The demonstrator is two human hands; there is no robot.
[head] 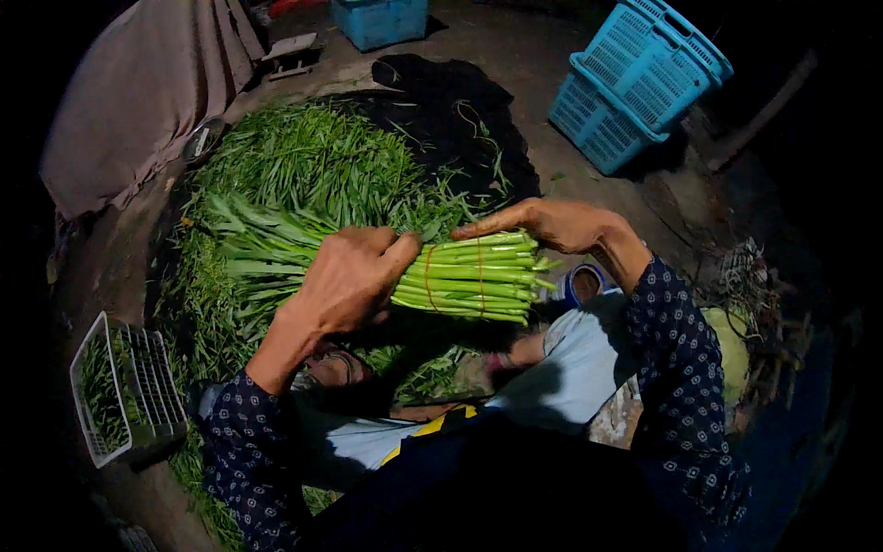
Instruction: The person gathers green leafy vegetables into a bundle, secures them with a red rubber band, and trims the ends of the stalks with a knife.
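Observation:
A bundle of leafy greens (469, 279) lies sideways in front of me, its pale green stalks to the right and its long leaves to the left. Two thin reddish bands circle the stalks, side by side. My left hand (355, 272) grips the bundle where leaves meet stalks, left of the bands. At the far upper edge of the stalks, near their cut ends, is my right hand (545, 224), its fingers reaching along the bundle; whether it grips is partly hidden. Beneath and beyond spreads a heap of loose leafy greens (317, 155).
Stacked blue plastic crates (621, 103) stand at the back right, and another blue crate (383, 24) at the back. A white plastic basket (159, 386) with greens is at the left. Near my right knee sits a blue-rimmed round container (586, 281). Brown cloth (148, 103) hangs at the upper left.

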